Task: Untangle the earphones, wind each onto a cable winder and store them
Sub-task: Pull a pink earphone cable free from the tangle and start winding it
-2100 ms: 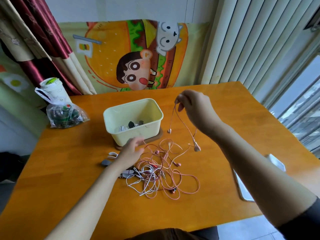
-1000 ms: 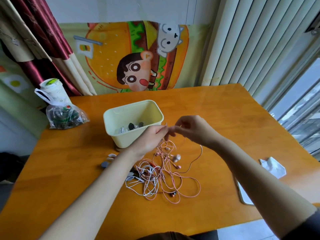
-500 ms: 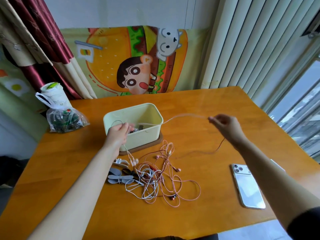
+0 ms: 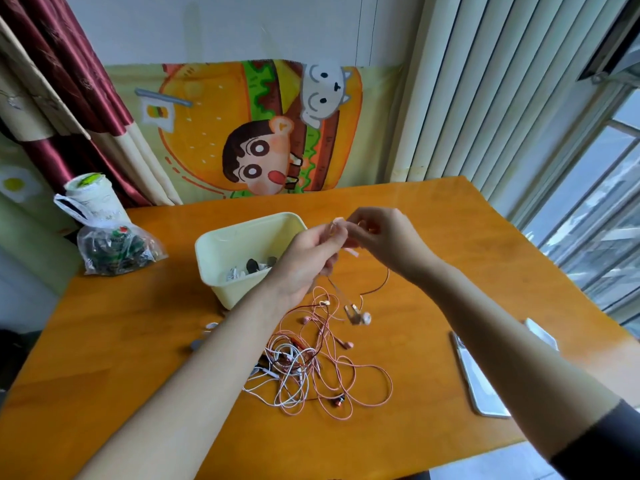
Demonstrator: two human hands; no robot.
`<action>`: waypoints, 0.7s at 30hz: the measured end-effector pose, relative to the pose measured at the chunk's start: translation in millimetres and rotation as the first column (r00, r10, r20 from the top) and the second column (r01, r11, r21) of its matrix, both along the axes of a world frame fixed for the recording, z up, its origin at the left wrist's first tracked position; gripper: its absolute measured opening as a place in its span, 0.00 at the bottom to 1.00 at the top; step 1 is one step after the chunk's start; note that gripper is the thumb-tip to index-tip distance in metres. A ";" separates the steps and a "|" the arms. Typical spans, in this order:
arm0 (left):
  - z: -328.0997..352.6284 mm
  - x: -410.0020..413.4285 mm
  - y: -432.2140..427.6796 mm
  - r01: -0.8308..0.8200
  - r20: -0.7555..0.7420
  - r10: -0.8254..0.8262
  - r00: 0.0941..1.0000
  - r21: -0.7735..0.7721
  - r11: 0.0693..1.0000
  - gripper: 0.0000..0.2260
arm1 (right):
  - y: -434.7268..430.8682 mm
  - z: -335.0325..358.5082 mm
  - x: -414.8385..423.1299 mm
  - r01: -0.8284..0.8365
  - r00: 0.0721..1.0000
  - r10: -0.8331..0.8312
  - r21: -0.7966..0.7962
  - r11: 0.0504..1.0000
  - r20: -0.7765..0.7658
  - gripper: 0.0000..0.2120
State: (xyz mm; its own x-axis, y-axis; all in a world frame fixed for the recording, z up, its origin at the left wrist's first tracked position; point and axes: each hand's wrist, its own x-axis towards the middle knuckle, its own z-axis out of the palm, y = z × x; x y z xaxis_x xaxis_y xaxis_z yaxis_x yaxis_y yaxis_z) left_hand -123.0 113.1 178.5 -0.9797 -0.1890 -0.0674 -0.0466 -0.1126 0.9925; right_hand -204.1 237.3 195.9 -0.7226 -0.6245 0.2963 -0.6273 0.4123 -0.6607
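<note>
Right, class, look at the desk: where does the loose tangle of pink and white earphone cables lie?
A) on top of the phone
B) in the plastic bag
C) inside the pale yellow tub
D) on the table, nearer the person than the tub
D: the tangle is spread on the bare table, on the near side of the tub, and the phone lies apart to its right.

Head-worn view, downward over table (image 4: 433, 220)
</note>
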 end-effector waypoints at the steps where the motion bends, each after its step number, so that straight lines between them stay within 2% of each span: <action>1: -2.9 0.0 -0.7 -0.027 0.037 0.024 0.999 0.079 0.996 0.07 | 3.0 -4.2 1.8 -0.018 0.999 0.019 -0.024 1.000 0.038 0.10; 2: -5.9 0.6 -2.0 -0.063 0.075 0.053 0.996 0.144 0.988 0.06 | 4.9 -8.2 4.7 -0.038 0.997 0.040 -0.028 0.999 0.063 0.09; 4: -12.6 1.5 -3.5 -0.114 0.125 0.093 0.988 0.175 0.978 0.07 | 7.4 -18.8 11.1 -0.056 0.996 0.056 -0.005 0.998 0.074 0.07; 8: -16.9 4.2 -12.2 -0.189 0.092 0.174 0.980 0.188 0.964 0.10 | 13.9 -45.6 16.5 -0.088 0.990 0.079 0.075 0.993 0.113 0.08; 11: -16.7 9.3 -38.8 -0.320 0.091 0.307 0.947 0.202 0.926 0.09 | 33.1 -77.1 8.9 -0.069 0.968 0.014 0.208 0.976 0.252 0.10; 14: -26.4 16.3 -64.5 -0.460 0.100 0.449 0.888 0.143 0.876 0.11 | 59.1 -114.5 -2.7 -0.045 0.909 -0.062 0.246 0.968 0.413 0.10; 18: -48.6 20.9 -76.2 -0.561 0.155 0.550 0.821 0.041 0.827 0.13 | 72.9 -126.4 -16.2 0.111 0.860 -0.188 0.185 0.976 0.475 0.11; 20: -57.1 20.5 -75.8 -0.584 0.201 0.567 0.798 0.028 0.811 0.11 | 68.3 -105.5 -27.4 0.260 0.872 -0.270 0.081 0.962 0.407 0.10; 21: -60.1 19.0 -74.7 -0.589 0.217 0.570 0.793 0.032 0.807 0.11 | 65.2 -88.4 -34.9 0.311 0.897 -0.307 0.041 0.950 0.317 0.09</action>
